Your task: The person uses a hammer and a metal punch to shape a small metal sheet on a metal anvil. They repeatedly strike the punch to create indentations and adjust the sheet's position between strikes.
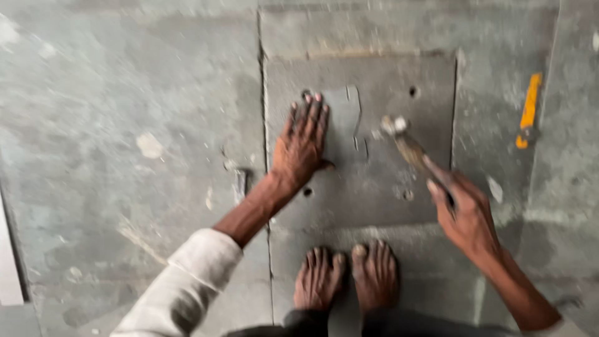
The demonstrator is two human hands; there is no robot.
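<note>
Left hand: left hand (pixel 304 145) lies flat and fully spread, palm down, on the square stone slab (pixel 399 175); it grips nothing, and its fingertips touch a dark recess near the slab's upper left corner.
Right hand: right hand (pixel 465 215) is closed around the handle of a hammer (pixel 412 148), whose pale head sits at about 11 o'clock from that hand, raised over the slab's middle.
Hammer position: its head is at roughly 3 o'clock from the left hand's fingers, near them but apart.
Risk to fingers: a stroke that drifts toward 9 o'clock could land on the spread fingers, since they rest on the same slab.
Risk to feet: the bare feet (pixel 346 278) stand at 6 o'clock just below the slab's edge; a glancing blow or flying chip could strike them.
Risk to slab: the slab already shows a cut outline and small holes, so a hard hit could likely crack it.
Surface: grey, dusty stone floor (pixel 125 125) with pale specks and joints.
Surroundings: a yellow mark (pixel 529 109) lies at 3 o'clock; the frame is blurred.
</note>
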